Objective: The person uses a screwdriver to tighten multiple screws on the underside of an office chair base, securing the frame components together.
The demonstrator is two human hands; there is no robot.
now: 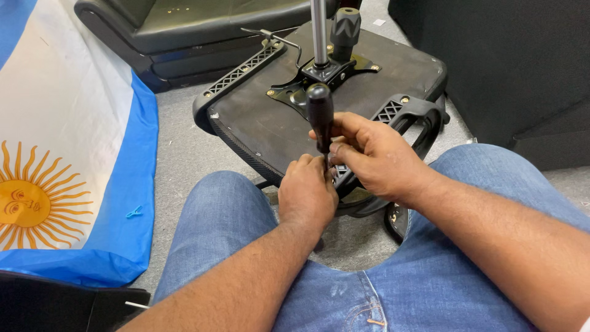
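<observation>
An upturned office chair seat (264, 123) lies on the floor in front of my knees, its black underside facing up. A metal mounting plate (319, 77) with a silver gas cylinder (318, 31) is bolted at its middle. My right hand (369, 154) grips a screwdriver with a black handle (320, 114), held upright at the seat's near edge. My left hand (305, 193) closes around the lower shaft, where the tip meets the black armrest bracket (405, 114). The tip itself is hidden by my fingers.
A light-blue and white flag with a yellow sun (61, 154) lies on the grey carpet at left. A black chair backrest (203, 27) lies behind the seat, and dark furniture (510, 67) stands at right. My jeans-clad legs (418, 276) fill the foreground.
</observation>
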